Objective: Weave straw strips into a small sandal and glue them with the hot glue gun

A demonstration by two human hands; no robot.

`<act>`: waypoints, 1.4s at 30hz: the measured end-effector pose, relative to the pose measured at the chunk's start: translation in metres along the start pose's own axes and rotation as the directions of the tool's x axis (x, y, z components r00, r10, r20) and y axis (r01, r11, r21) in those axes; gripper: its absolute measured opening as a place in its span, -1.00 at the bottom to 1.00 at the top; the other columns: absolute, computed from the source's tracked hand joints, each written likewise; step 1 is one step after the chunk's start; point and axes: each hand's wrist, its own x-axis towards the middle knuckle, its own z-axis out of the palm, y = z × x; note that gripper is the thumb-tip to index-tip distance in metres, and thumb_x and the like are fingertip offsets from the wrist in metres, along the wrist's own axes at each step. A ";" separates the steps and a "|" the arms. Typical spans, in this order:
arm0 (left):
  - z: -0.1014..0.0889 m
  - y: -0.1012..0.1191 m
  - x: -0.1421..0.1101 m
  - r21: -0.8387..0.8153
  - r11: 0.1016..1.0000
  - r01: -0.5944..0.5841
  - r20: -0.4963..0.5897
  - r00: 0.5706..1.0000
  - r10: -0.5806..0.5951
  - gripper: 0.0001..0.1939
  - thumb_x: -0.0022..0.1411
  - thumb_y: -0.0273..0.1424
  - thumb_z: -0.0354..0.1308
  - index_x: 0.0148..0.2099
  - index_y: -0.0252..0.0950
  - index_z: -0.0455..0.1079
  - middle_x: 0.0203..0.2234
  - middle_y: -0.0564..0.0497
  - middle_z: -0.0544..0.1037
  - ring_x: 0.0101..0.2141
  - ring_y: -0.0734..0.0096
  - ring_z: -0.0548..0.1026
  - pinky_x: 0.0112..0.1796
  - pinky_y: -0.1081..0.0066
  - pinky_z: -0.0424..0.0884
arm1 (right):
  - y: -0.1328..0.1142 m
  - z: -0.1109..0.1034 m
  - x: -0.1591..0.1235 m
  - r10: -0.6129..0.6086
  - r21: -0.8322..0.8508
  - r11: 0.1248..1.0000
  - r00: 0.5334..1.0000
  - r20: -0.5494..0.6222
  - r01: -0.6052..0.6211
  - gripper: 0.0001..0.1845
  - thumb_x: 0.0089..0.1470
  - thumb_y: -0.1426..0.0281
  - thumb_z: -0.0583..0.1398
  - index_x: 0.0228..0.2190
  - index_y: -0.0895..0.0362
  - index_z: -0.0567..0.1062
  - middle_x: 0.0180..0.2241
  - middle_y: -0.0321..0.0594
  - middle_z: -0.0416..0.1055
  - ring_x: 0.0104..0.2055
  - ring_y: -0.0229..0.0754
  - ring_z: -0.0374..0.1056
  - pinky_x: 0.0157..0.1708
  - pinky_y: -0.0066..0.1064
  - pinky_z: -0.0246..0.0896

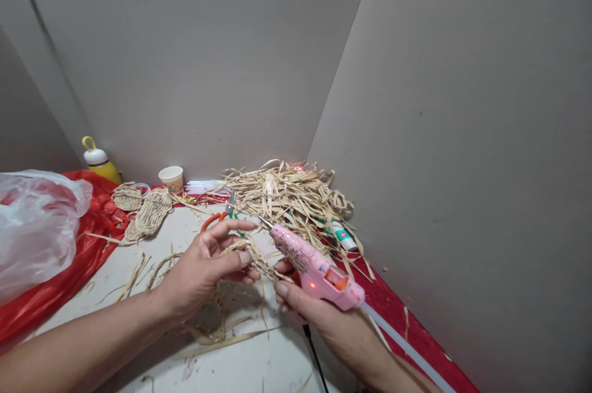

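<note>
A braided straw cord [264, 264] stretches between my hands above the white tabletop. My left hand [222, 257] pinches it between thumb and fingers, the index finger stretched out near the nozzle of a glue gun. In my right hand [305, 306] is that pink hot glue gun [314, 260], its metal tip pointing up and left and a small light glowing orange on its side. The right thumb also touches the end of the braid. A long glue stick [407, 343] sticks out of the gun's back. More of the braid hangs loosely below my left hand.
A heap of dry straw [287, 195] lies at the back, with orange-handled scissors [226, 211] before it and a green-white tube [343, 235] beside it. Coiled straw pieces [150, 214], a paper cup [171, 179], a yellow bottle [102, 165] and plastic bags [37, 220] stand left. Grey walls enclose the table.
</note>
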 end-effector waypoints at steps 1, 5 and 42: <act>-0.001 0.000 0.000 0.011 1.000 0.001 0.016 1.000 -0.001 -0.69 0.10 -0.36 0.34 -0.09 -0.25 0.43 -0.45 0.08 0.53 -0.42 0.45 0.56 -0.33 0.46 0.45 | 0.000 -0.001 0.000 -0.011 -0.014 1.000 1.000 0.003 0.011 -0.66 0.02 0.17 0.31 -0.22 0.11 0.47 -0.47 -0.30 0.39 -0.45 -0.22 0.26 -0.45 -0.38 0.18; -0.005 0.001 0.002 0.030 1.000 0.005 0.033 0.999 -0.006 -0.78 0.12 -0.26 0.33 -0.27 -0.31 0.48 -0.49 0.06 0.51 -0.45 0.47 0.52 -0.31 0.40 0.47 | -0.003 -0.007 0.000 -0.057 -0.036 0.998 0.998 0.001 0.057 -0.67 0.03 0.16 0.32 -0.24 0.11 0.48 -0.44 -0.28 0.41 -0.43 -0.21 0.30 -0.43 -0.36 0.22; 0.022 0.009 -0.013 0.698 0.561 -0.445 0.148 0.856 0.495 -0.93 0.20 -0.44 0.20 -0.32 -0.28 0.50 -0.49 0.03 0.56 -0.47 0.46 0.46 -0.42 0.48 0.36 | -0.022 -0.020 -0.004 -0.102 0.248 0.964 0.995 -0.006 0.101 -0.52 -0.06 0.26 0.41 -0.08 0.07 0.48 -0.36 -0.26 0.51 -0.41 -0.25 0.35 -0.50 -0.47 0.20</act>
